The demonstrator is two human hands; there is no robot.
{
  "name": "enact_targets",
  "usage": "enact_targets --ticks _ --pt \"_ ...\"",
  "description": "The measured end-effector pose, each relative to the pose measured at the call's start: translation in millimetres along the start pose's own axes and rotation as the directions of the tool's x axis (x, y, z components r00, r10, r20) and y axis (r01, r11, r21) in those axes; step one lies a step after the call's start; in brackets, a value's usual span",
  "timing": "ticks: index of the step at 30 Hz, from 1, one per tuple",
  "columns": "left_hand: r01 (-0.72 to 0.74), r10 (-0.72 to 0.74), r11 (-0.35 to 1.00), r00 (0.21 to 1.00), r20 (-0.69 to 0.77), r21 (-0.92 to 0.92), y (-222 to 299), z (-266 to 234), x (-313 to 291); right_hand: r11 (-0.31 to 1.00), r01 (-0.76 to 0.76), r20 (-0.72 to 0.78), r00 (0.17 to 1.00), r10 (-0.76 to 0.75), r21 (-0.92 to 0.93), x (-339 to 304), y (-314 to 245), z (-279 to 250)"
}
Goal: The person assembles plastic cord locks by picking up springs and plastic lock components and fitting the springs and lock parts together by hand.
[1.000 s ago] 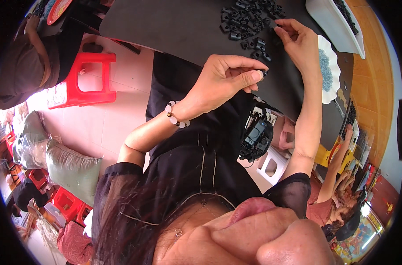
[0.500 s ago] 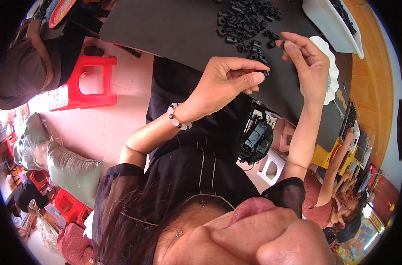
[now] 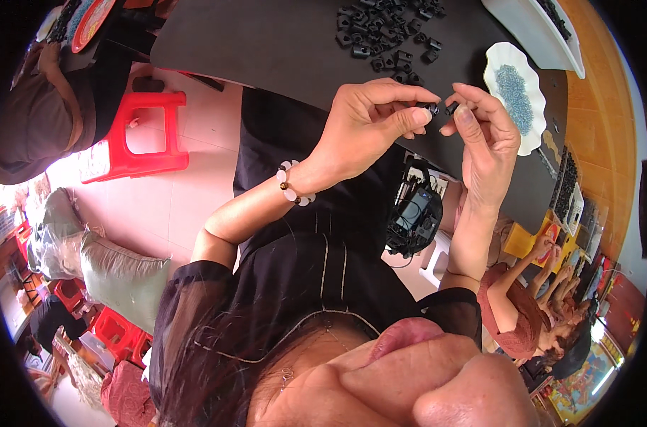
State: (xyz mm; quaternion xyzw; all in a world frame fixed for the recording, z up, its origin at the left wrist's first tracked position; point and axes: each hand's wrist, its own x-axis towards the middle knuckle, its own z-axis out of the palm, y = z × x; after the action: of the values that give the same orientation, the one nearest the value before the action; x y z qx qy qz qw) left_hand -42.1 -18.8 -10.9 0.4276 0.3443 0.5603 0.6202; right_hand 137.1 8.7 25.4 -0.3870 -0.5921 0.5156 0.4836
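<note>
Above the near edge of the dark table [image 3: 266, 43], my left hand [image 3: 380, 117] pinches a small black plastic part [image 3: 428, 109] between thumb and forefinger. My right hand [image 3: 485, 135] faces it, closed on another small black piece [image 3: 451, 108]. The two pieces are close together, with a narrow gap between them. Past my fingers lies a loose pile of black plastic parts [image 3: 384, 32]. Right of my right hand stands a white scalloped dish [image 3: 491, 67] with small bluish-clear beads [image 3: 514, 99] in it.
A white bin [image 3: 529, 35] with black parts stands at the table's far right. Left of me are a red stool [image 3: 174, 132] and a greenish sack [image 3: 120, 277] on the floor. A dark bag with cables [image 3: 414, 213] hangs under the table edge. Other people sit at left and right.
My right hand has come down and left, bringing its black piece up to the one in my left hand. The bead dish, partly hidden before, now shows more fully.
</note>
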Motion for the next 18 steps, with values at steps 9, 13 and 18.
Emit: enact_targets --ticks 9,13,18 --pt "-0.067 0.068 0.996 0.997 -0.027 0.050 -4.2 2.9 -2.2 0.999 -0.019 -0.024 1.000 0.020 0.045 -11.7 8.7 -2.6" --pt "-0.094 0.096 0.987 0.995 -0.011 0.133 -6.2 3.2 -3.6 0.999 -0.031 -0.019 0.999 0.032 0.022 -14.6 9.0 -8.7" --pt "-0.105 0.106 0.989 0.994 -0.002 0.108 -9.4 5.2 -5.2 0.997 -0.031 -0.025 0.999 0.032 0.064 -19.5 3.2 -12.7"
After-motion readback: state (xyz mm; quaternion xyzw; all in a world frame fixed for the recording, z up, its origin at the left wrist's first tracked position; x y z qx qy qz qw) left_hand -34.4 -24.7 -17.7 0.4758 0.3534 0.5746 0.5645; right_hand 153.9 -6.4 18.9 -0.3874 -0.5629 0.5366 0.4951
